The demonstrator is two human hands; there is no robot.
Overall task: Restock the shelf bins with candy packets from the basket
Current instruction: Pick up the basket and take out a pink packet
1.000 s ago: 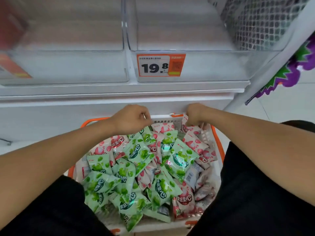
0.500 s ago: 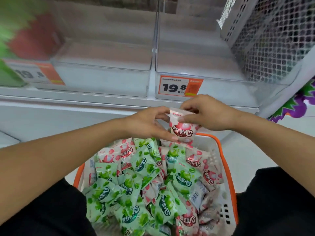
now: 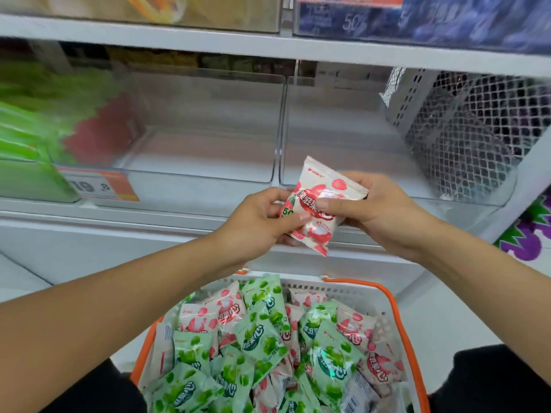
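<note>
A pink-and-white candy packet point(image 3: 323, 186) is held up in front of the shelf by both hands. My left hand point(image 3: 256, 222) pinches its lower left side, and my right hand point(image 3: 375, 210) grips its right side with the thumb across the front. Below them stands the orange-rimmed white basket point(image 3: 396, 311), heaped with green packets point(image 3: 259, 341) and pink packets point(image 3: 354, 335). Behind the hands are two clear shelf bins, the left bin point(image 3: 202, 144) and the right bin point(image 3: 343, 138), both bare inside.
Further left, another bin holds green and red packets point(image 3: 44, 129), with an orange price tag point(image 3: 98, 186) below. A white mesh side panel point(image 3: 477, 132) closes the shelf on the right. An upper shelf point(image 3: 298, 46) carries more stock.
Both hands have lifted a pink packet out of the basket and raised it to bin height. The view has tilted upward, so the basket sits lower in the frame.
</note>
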